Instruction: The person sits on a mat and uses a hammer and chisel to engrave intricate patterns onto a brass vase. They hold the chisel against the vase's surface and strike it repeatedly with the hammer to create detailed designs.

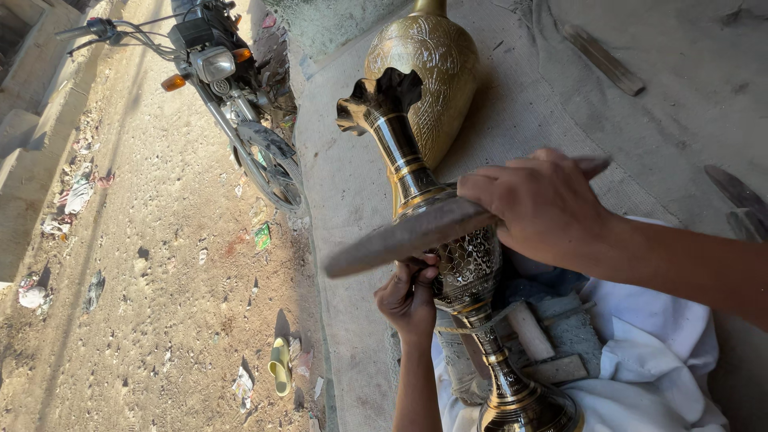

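I had the tall brass vase (448,240) laid slantwise across my lap, its flared, scalloped mouth pointing away from me and its round foot close by my knees, so the engraved belly faced up where I could get at it. My left hand (410,300) was curled under and against that belly, fingers closed on the metal, to keep the vase from rolling. My right hand (538,210) was wrapped tight around a worn wooden bat (416,234), held flat and crosswise over the vase's neck, its broad end reaching out to my left and resting on the vase or just above it; I couldn't tell which. A white cloth (648,352) lay over my legs under the vase, cushioning it, with two small wooden blocks (544,348) tucked beside the stem. A second, rounder brass vase (436,76) lay on the concrete floor (352,192) beyond, touching the first one's mouth. Past the floor's left edge, a motorcycle (228,88) stood on the dirt lane.
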A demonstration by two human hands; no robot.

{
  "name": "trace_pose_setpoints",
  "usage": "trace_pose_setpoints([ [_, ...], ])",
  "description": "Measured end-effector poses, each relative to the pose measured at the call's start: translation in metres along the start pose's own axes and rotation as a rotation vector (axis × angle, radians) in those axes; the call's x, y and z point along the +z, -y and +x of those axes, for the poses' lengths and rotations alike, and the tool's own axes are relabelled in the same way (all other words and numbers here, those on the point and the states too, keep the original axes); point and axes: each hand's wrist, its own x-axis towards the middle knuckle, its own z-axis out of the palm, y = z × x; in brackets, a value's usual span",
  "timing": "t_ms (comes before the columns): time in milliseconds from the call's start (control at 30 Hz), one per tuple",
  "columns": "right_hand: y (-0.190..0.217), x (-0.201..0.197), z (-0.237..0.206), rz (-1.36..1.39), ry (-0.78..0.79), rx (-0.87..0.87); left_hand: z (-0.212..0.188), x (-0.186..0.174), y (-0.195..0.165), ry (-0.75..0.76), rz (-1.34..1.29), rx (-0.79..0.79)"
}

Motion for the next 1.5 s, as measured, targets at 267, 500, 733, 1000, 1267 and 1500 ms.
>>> trace_pose_setpoints([
  [267,0.008,-0.015,0.033,0.393,0.11,0.138,-0.008,0.016,0.01,-0.164,-0.048,0.073],
  [500,0.013,-0.019,0.032,-0.046,0.195,0.014,-0.009,0.02,0.002,-0.187,0.001,-0.018],
  [733,-0.014,0.0,0.016,-0.127,0.223,0.148,0.006,0.003,0.005,0.002,-0.04,0.037],
  [1000,-0.017,0.006,0.016,0.021,0.123,0.099,0.013,-0.006,0.014,0.107,-0.024,0.083],
  [1267,0.003,-0.003,0.03,0.124,0.046,-0.027,0.009,-0.003,0.009,0.042,-0.048,0.093],
  [1500,0.003,-0.003,0.026,0.204,0.061,0.064,0.01,-0.007,0.008,0.078,0.015,0.221],
])
